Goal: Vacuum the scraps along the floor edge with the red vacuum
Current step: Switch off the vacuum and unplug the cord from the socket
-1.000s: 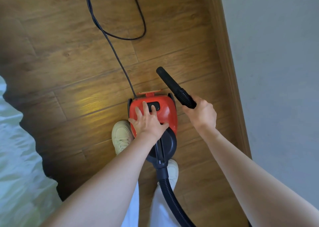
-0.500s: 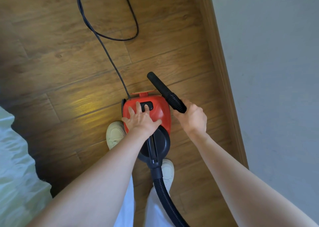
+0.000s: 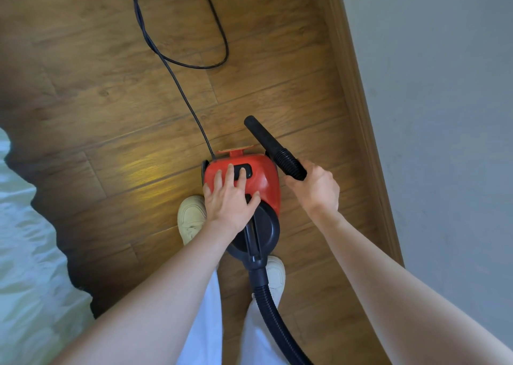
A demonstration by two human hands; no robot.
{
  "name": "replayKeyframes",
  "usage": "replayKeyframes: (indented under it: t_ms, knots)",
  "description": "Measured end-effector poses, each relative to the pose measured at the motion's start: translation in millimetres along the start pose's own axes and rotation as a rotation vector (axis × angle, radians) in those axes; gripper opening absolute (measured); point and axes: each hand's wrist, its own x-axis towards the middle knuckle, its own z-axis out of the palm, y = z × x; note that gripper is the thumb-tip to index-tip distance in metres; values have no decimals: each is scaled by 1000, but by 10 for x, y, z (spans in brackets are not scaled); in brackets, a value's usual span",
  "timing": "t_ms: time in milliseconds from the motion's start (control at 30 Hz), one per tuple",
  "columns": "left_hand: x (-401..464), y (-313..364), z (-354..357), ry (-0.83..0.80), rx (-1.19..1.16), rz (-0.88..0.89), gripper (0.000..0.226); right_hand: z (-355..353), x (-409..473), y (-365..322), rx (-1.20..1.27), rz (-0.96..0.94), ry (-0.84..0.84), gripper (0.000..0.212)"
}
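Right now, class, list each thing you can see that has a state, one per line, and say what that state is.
red vacuum: resting on the floor, upright.
left hand: flat on the vacuum, fingers on its black switch.
right hand: closed round the hose.
nozzle: lifted, pointing away from the wall.
power cord: slack, looped on the floor.

The red vacuum (image 3: 259, 177) sits on the floor under the left hand (image 3: 229, 198); the right hand (image 3: 315, 188) grips its black nozzle (image 3: 273, 146).

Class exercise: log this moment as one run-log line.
left hand: flat on red vacuum, fingers at its black switch | right hand: gripping hose nozzle | scraps: none visible
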Motion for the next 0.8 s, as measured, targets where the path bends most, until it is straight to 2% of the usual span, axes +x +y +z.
replayKeyframes:
  t_ms: [300, 533, 800]
  knots:
    - [-131, -33, -68, 92, 7, 76, 62, -80, 48, -30, 8, -11, 20, 27]
    - [-59, -51, -50, 182, -22, 137, 54, 65, 326, 155, 54, 60, -1, 30]
    - [201, -150, 2, 277, -6, 183, 49, 289, 631, 331, -59, 43, -86, 34]
